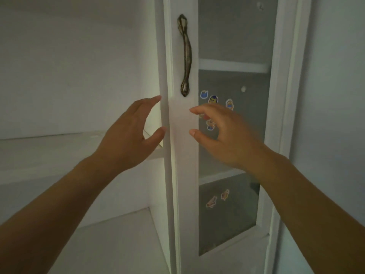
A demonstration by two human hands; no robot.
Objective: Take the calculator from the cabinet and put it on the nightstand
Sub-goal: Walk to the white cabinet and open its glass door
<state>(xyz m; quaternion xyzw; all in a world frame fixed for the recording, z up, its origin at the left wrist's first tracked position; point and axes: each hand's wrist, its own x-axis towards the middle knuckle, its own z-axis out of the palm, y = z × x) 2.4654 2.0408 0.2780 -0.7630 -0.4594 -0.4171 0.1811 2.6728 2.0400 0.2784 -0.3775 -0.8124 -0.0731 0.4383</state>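
Observation:
A white cabinet door (183, 155) with a glass panel stands edge-on in front of me, a bronze handle (186, 56) on its frame. My left hand (128, 133) reaches to the door's left edge, fingertips touching or nearly touching it, fingers spread and holding nothing. My right hand (221, 133) hovers in front of the door frame below the handle, fingers loosely curved, holding nothing. No calculator is in view.
Left of the door the cabinet is open, with white shelves (59, 147) and a lower shelf (118, 234). Several cartoon stickers (213, 99) sit on the glass panel (233, 86). A white wall (335, 95) is on the right.

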